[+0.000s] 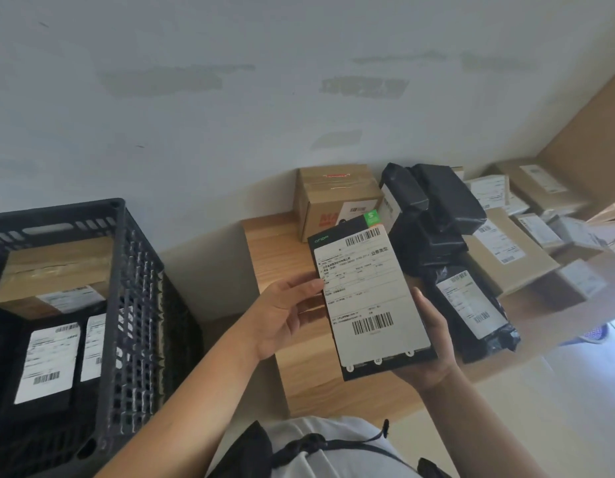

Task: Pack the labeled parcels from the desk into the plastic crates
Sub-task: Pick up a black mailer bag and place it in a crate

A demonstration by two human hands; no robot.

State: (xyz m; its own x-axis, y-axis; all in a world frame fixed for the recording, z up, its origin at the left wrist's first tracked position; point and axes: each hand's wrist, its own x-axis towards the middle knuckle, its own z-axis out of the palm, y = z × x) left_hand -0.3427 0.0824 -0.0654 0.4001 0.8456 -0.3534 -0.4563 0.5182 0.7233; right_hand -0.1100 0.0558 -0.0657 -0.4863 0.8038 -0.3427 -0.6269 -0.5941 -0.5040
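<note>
I hold a flat black parcel [368, 298] with a large white shipping label, label side up, above the left end of the wooden desk [264, 243]. My left hand [285, 315] grips its left edge. My right hand [432, 343] supports its lower right corner from beneath. A dark plastic crate [127, 277] stands at the left, holding a cardboard box [58, 270] and two black labeled parcels [47, 360]. Black bagged parcels [437, 208] and another labeled black bag [471, 308] lie on the desk to the right of my hands.
A taped cardboard box [333, 198] stands at the back of the desk against the wall. Several labeled cardboard boxes [506, 250] crowd the desk's right side. A gap separates crate and desk. Pale floor lies at the lower right.
</note>
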